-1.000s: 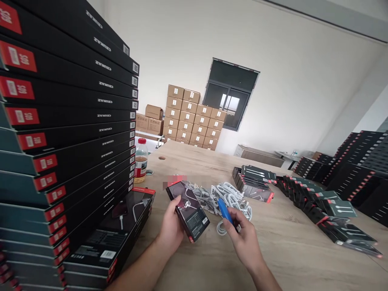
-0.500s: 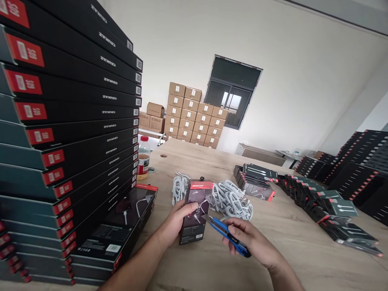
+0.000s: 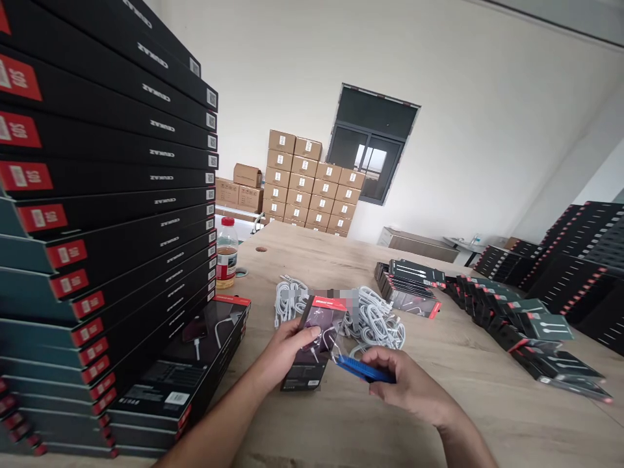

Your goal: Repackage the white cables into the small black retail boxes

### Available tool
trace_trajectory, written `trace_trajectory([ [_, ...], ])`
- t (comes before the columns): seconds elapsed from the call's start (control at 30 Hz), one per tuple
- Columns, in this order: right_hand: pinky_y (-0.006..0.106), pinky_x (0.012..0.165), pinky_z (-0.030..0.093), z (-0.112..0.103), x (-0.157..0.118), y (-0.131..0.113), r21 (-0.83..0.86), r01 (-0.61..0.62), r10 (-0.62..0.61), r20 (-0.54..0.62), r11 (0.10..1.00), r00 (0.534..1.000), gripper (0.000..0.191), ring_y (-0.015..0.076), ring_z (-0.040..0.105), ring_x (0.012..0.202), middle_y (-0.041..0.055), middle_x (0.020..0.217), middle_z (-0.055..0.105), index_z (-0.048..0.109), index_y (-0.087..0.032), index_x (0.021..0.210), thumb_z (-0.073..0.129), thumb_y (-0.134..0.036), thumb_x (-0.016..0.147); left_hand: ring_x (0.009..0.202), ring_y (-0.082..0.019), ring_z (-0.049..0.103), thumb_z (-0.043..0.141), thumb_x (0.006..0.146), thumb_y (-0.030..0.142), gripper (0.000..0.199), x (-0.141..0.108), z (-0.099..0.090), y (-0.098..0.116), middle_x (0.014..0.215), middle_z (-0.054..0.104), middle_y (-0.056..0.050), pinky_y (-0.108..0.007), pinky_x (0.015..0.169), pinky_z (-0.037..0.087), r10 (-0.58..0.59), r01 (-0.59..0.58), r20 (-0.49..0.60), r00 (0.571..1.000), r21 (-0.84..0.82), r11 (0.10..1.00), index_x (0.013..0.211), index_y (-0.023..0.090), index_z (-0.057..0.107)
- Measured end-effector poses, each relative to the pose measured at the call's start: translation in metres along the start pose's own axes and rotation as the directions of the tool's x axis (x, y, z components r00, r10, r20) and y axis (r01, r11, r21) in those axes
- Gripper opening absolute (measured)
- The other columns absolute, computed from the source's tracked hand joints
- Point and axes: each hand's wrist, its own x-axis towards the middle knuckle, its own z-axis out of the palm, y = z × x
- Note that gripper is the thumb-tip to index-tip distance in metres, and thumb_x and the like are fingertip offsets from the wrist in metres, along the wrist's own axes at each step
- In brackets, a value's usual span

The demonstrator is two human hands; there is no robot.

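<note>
A black cable box with a red top band and a printed phone and cable is gripped by my left hand, thumb across its front. My right hand is closed around a blue utility knife. The knife's tip points left, at the right side of the box; whether it touches is hard to tell. Coiled white cables lie on the table just behind the box, with another white bundle behind its left side.
A tall stack of black boxes rises close on my left, beside a lower box. A bottle with a red cap stands behind them. Slim packages and a slanting row of boxes sit rightward on the wooden table.
The utility knife has turned flatter, its rear end higher, and my right hand's grip has shifted. The box in my left hand has tilted, its top moving slightly right.
</note>
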Motion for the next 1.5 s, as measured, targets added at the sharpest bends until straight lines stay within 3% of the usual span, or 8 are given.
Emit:
trace_trajectory([
  [0.23, 0.033, 0.072, 0.050, -0.005, 0.000, 0.005, 0.014, 0.004, -0.004, -0.031, 1.000, 1.000, 0.029, 0.0226, 0.065, 0.079, 0.0034, 0.091, 0.076, 0.077, -0.020, 0.100, 0.076, -0.035, 0.076, 0.076, -0.023, 0.069, 0.082, 0.068, 0.054, 0.046, 0.001, 0.001, 0.004, 0.086, 0.079, -0.005, -0.031, 0.074, 0.051, 0.057, -0.055, -0.060, 0.997, 0.037, 0.998, 0.096, 0.018, 0.078],
  [0.33, 0.030, 0.066, 0.049, -0.005, -0.002, 0.003, 0.013, 0.005, -0.005, -0.043, 1.000, 0.999, 0.025, 0.0188, 0.062, 0.070, 0.0011, 0.079, 0.072, 0.074, -0.019, 0.094, 0.076, -0.035, 0.077, 0.077, -0.022, 0.069, 0.081, 0.071, 0.055, 0.047, 0.000, 0.002, 0.005, 0.088, 0.079, -0.006, -0.030, 0.074, 0.051, 0.088, -0.084, -0.038, 0.995, 0.088, 0.993, 0.098, 0.016, 0.079],
  [0.43, 0.028, 0.063, 0.047, -0.005, -0.004, -0.001, -0.092, 0.028, -0.035, -0.076, 0.995, 0.997, 0.019, 0.0176, 0.059, 0.066, 0.0004, 0.073, 0.069, 0.075, -0.018, 0.090, 0.075, -0.034, 0.079, 0.076, -0.021, 0.068, 0.079, 0.073, 0.056, 0.047, -0.001, 0.003, 0.006, 0.087, 0.078, -0.006, -0.029, 0.072, 0.050, 0.105, -0.101, -0.024, 0.994, 0.122, 0.987, 0.097, 0.016, 0.080],
  [0.53, 0.029, 0.063, 0.049, -0.003, -0.007, -0.005, -0.201, 0.047, -0.071, -0.116, 0.978, 0.991, 0.021, 0.0192, 0.061, 0.068, 0.0023, 0.077, 0.072, 0.079, -0.019, 0.092, 0.073, -0.035, 0.080, 0.069, -0.019, 0.066, 0.077, 0.073, 0.059, 0.048, -0.002, 0.004, 0.007, 0.081, 0.077, -0.004, -0.028, 0.067, 0.050, 0.098, -0.094, -0.026, 0.995, 0.136, 0.986, 0.093, 0.016, 0.079],
  [0.67, 0.033, 0.062, 0.054, -0.001, -0.009, -0.007, -0.217, 0.061, -0.093, -0.136, 0.974, 0.986, 0.026, 0.0218, 0.064, 0.066, 0.0035, 0.077, 0.075, 0.082, -0.022, 0.096, 0.075, -0.040, 0.078, 0.065, -0.019, 0.064, 0.075, 0.074, 0.061, 0.047, -0.002, 0.003, 0.007, 0.075, 0.075, -0.003, -0.028, 0.064, 0.048, 0.082, -0.074, -0.052, 0.995, 0.141, 0.987, 0.087, 0.016, 0.079],
  [0.93, 0.035, 0.074, 0.057, -0.001, -0.013, -0.008, -0.188, 0.051, -0.062, -0.053, 0.981, 0.997, 0.028, 0.0249, 0.069, 0.082, 0.0055, 0.091, 0.076, 0.078, -0.021, 0.102, 0.076, -0.032, 0.077, 0.073, -0.023, 0.068, 0.072, 0.077, 0.059, 0.046, 0.000, 0.002, 0.005, 0.082, 0.078, -0.005, -0.031, 0.070, 0.050, 0.082, -0.063, -0.100, 0.992, 0.176, 0.982, 0.092, 0.017, 0.079],
  [1.23, 0.035, 0.061, 0.057, -0.003, -0.014, -0.009, -0.111, 0.079, -0.092, -0.123, 0.991, 0.988, 0.029, 0.0213, 0.064, 0.060, 0.0028, 0.065, 0.071, 0.082, -0.023, 0.096, 0.080, -0.044, 0.075, 0.097, -0.028, 0.071, 0.066, 0.085, 0.052, 0.040, -0.007, 0.002, 0.012, 0.103, 0.080, -0.005, -0.032, 0.084, 0.050, 0.123, -0.113, -0.012, 0.992, 0.312, 0.943, 0.102, 0.019, 0.080],
  [1.5, 0.037, 0.066, 0.057, -0.009, -0.017, -0.015, -0.197, 0.024, -0.043, -0.094, 0.980, 0.995, 0.034, 0.0258, 0.069, 0.070, 0.0065, 0.080, 0.078, 0.083, -0.023, 0.094, 0.082, -0.048, 0.071, 0.096, -0.028, 0.071, 0.066, 0.085, 0.049, 0.037, -0.017, 0.008, 0.019, 0.101, 0.080, -0.002, -0.030, 0.081, 0.049, 0.128, -0.149, 0.075, 0.989, 0.466, 0.872, 0.105, 0.020, 0.078],
])
